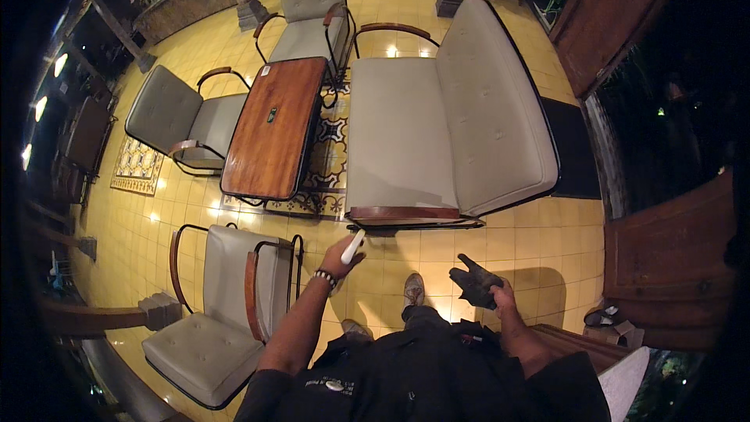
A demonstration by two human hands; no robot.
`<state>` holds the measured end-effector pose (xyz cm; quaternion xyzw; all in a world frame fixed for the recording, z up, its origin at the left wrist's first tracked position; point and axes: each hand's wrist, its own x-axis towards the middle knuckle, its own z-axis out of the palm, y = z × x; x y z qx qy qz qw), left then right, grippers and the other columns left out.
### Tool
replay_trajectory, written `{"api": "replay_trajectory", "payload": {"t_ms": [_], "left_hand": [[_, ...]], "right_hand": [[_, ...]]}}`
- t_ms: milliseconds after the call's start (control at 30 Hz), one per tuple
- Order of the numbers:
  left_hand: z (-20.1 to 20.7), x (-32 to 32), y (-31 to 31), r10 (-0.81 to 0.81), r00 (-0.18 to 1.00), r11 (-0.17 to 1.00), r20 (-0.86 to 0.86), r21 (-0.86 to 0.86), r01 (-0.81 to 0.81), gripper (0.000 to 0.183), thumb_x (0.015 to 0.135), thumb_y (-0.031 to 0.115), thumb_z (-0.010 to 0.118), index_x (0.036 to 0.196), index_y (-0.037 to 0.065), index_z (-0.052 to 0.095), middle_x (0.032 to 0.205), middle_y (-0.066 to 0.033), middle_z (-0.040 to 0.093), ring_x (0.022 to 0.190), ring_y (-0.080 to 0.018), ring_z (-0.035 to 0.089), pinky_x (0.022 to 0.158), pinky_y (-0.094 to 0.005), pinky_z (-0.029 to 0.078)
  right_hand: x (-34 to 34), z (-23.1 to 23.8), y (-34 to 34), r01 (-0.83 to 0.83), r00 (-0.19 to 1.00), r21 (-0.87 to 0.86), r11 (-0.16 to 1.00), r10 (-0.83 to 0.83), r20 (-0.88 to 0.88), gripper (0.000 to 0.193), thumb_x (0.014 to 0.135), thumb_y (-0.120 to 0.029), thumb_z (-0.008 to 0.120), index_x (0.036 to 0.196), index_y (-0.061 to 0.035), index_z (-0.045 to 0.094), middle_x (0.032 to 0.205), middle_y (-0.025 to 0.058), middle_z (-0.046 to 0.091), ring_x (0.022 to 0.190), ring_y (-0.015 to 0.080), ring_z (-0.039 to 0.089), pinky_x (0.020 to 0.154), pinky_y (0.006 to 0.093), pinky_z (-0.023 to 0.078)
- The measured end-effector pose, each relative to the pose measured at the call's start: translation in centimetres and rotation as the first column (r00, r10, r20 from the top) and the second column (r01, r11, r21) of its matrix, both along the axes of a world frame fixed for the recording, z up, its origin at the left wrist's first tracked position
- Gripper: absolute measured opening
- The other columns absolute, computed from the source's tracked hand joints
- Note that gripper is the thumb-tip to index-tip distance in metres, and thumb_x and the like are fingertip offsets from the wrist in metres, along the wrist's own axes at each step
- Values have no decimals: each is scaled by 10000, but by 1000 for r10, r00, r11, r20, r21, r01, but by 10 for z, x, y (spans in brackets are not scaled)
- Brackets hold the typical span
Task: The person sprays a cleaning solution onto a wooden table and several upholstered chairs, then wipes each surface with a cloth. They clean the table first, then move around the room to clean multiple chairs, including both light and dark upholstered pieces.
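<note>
The left hand (341, 256) holds a white tube (353, 247) with a smooth, plastic-looking surface. The right hand (502, 295) grips a dark cloth (473, 280), matt and crumpled. The floor (500, 238) is glazed yellow tile, glossy, with bright lamp reflections. The bench (275, 126) has a polished reddish-brown wooden top showing grain and a soft sheen. The sofa (445, 129) carries pale grey tufted cushions, matt and leather-like, on a thin dark metal frame with varnished wooden armrests. The armchair (226, 305) at the lower left has the same padding, metal tubing and wood. The doors (617, 19) are matt, rough brown wood.
</note>
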<state>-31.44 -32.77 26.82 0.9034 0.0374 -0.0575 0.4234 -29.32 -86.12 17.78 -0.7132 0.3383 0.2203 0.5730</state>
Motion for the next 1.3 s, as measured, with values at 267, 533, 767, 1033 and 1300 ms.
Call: {"api": "replay_trajectory", "payload": {"t_ms": [267,533,767,1033,1300], "left_hand": [[16,146,-41,28,997,992,-76,129,-18,461,845,332,823,1204,104,644,1054,-140,730,978,-367,706,840,-447,573],[4,198,-13,85,980,973,-181,-195,-120,312,844,193,839,1046,52,647,932,-112,720,835,-218,697,772,-354,568],[-30,267,79,40,969,967,245,-252,24,309,883,289,801,1023,77,625,924,-76,717,835,-259,700,764,-394,549],[-33,333,164,-159,985,947,74,-269,173,497,825,328,851,1181,82,607,1155,-117,684,1075,-326,673,917,-429,532],[-46,366,192,-186,973,979,-138,-108,172,499,753,261,902,1135,121,613,1035,-99,711,985,-335,699,853,-426,552]], "right_hand": [[-17,1,-26,-93,996,5,996,93,-8,460,763,-71,623,1219,-12,627,1041,131,684,889,260,667,813,394,564],[-69,-37,-32,-239,966,-258,936,202,-160,440,770,-137,675,1195,-24,665,1009,110,709,877,256,683,801,390,559],[-21,-14,99,219,976,-130,967,-216,35,440,794,-109,694,1216,-2,634,1080,133,689,963,285,684,874,401,558],[68,75,284,330,928,179,927,-353,120,567,765,39,576,1331,12,570,1125,136,672,981,251,672,891,369,559],[53,61,307,376,924,78,923,-380,46,497,756,55,582,1250,19,610,1078,96,695,955,237,676,894,386,567]]}}
